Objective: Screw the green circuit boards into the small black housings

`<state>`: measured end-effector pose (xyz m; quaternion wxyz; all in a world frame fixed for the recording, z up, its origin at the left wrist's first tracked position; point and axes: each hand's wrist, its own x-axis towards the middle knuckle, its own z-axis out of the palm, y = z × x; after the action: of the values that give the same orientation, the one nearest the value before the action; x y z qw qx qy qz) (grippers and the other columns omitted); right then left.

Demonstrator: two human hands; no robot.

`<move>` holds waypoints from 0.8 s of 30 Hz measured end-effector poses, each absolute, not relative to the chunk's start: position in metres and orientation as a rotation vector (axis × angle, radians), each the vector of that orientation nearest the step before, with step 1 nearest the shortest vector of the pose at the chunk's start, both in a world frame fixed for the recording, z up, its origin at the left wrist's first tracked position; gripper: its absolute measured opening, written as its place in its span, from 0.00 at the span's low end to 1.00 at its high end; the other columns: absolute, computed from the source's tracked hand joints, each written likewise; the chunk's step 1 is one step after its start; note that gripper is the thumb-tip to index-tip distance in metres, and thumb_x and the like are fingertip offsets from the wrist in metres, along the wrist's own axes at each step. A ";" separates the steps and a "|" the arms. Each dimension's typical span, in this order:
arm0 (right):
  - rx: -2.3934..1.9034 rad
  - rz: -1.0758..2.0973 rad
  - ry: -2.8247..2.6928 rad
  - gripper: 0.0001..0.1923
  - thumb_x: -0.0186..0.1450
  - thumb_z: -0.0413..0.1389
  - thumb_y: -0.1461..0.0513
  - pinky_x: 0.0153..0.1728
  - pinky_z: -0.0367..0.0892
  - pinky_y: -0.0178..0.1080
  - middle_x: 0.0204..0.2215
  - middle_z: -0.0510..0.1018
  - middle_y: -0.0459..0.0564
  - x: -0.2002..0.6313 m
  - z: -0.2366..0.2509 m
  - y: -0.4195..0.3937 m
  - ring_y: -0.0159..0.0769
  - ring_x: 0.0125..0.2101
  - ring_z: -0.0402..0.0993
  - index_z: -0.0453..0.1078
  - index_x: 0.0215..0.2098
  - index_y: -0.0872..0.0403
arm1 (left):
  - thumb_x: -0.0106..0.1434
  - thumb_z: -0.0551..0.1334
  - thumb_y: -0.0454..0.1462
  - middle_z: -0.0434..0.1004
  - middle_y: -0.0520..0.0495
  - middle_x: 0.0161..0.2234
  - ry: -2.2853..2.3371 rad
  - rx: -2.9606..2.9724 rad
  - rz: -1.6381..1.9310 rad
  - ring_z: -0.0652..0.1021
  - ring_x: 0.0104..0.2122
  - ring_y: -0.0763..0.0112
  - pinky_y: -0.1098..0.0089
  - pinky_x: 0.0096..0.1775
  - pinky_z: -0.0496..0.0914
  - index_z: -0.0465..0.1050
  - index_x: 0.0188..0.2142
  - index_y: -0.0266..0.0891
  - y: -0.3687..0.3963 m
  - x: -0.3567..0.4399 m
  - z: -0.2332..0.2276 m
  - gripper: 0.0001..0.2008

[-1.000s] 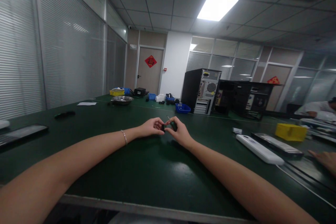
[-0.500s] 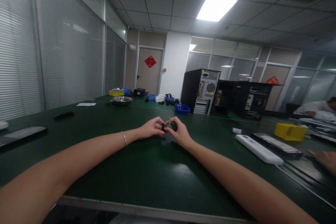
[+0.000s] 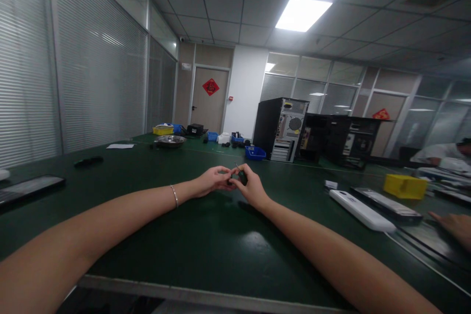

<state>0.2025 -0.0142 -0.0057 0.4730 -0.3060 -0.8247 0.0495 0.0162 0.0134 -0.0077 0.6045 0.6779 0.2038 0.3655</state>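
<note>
Both hands meet over the middle of the dark green table (image 3: 221, 235). My right hand (image 3: 253, 190) is closed around a small screwdriver (image 3: 242, 176); its dark handle shows between the fingers and its thin metal shaft points up and to the left. My left hand (image 3: 213, 180) pinches a small dark part (image 3: 231, 179) at its fingertips, mostly hidden by fingers. Fingertips of the two hands touch or nearly touch around this part. A bracelet circles my left wrist.
Computer towers (image 3: 281, 127) stand at the back right, with a blue bin (image 3: 255, 152) beside them. A metal dish (image 3: 170, 141) sits back left. To the right are a white power strip (image 3: 362, 210), a yellow box (image 3: 405, 186) and another person's hand (image 3: 454, 225).
My left fingers have closed further over the small dark part, so less of it shows. The screwdriver has tilted or shifted slightly in my right hand.
</note>
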 end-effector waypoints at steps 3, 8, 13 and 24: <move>-0.754 0.105 -2.038 0.11 0.67 0.54 0.59 0.38 0.71 0.43 0.39 0.75 0.50 0.200 -0.007 -0.015 0.36 0.36 0.74 0.68 0.45 0.57 | 0.65 0.58 0.37 0.74 0.44 0.42 0.502 1.556 0.839 0.77 0.39 0.65 0.60 0.40 0.73 0.70 0.44 0.33 0.014 0.019 -0.009 0.10; -0.789 0.041 -2.003 0.11 0.67 0.54 0.59 0.39 0.70 0.45 0.41 0.75 0.50 0.196 -0.009 -0.014 0.37 0.38 0.74 0.68 0.45 0.57 | 0.65 0.59 0.37 0.73 0.44 0.43 0.582 1.536 0.905 0.76 0.39 0.65 0.60 0.40 0.73 0.69 0.45 0.33 0.020 0.023 -0.011 0.11; -0.870 -0.045 -1.897 0.12 0.67 0.54 0.59 0.43 0.68 0.48 0.46 0.72 0.52 0.205 -0.008 -0.006 0.40 0.43 0.72 0.67 0.47 0.56 | 0.66 0.58 0.38 0.72 0.43 0.44 0.808 1.418 1.173 0.76 0.40 0.65 0.60 0.40 0.73 0.68 0.47 0.34 0.046 -0.007 -0.002 0.12; -0.988 0.006 -1.990 0.11 0.67 0.54 0.58 0.35 0.71 0.42 0.38 0.75 0.49 0.211 -0.014 -0.004 0.35 0.34 0.74 0.68 0.44 0.57 | 0.66 0.58 0.38 0.69 0.42 0.49 1.342 1.055 1.668 0.74 0.44 0.61 0.57 0.43 0.72 0.66 0.51 0.36 0.072 -0.104 0.020 0.15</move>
<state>0.2110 -0.0036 -0.0138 0.4440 -0.3986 -0.8025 0.0026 -0.1036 0.0719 0.0203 0.3688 0.4108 0.5226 0.6497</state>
